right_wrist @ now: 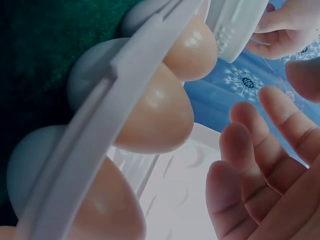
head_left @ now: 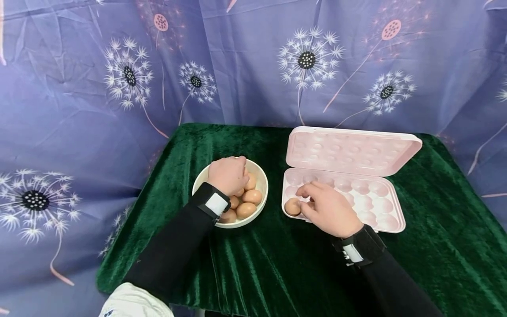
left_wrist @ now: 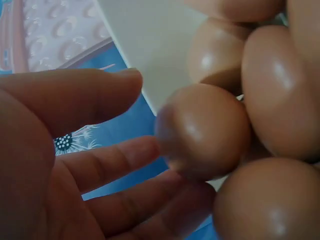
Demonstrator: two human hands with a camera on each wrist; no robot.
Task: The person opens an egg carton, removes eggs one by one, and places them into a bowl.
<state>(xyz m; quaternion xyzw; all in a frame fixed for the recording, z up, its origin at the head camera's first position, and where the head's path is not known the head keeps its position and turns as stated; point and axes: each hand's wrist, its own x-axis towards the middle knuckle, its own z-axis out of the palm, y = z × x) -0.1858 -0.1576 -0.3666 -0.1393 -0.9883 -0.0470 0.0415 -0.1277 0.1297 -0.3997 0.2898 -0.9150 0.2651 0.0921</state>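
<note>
My left hand (head_left: 229, 176) reaches down into a cream bowl (head_left: 262, 176) of brown eggs (head_left: 252, 197). In the left wrist view its fingers touch or nearly touch one egg (left_wrist: 205, 131), while the thumb stays apart from it. My right hand (head_left: 330, 209) is over the front left of a pink egg tray (head_left: 396, 207), close to an egg (head_left: 292, 206) in the corner cup. The right wrist view shows this hand's fingers loosely bent and holding nothing, beside several eggs (right_wrist: 157, 112) along the tray's edge. Part of the front row is hidden by the hand in the head view.
The tray's hinged lid (head_left: 348, 152) stands raised at the back. Bowl and tray sit side by side on a table with a dark green velvet cloth (head_left: 253, 264). A purple curtain (head_left: 253, 66) with dandelion prints hangs behind.
</note>
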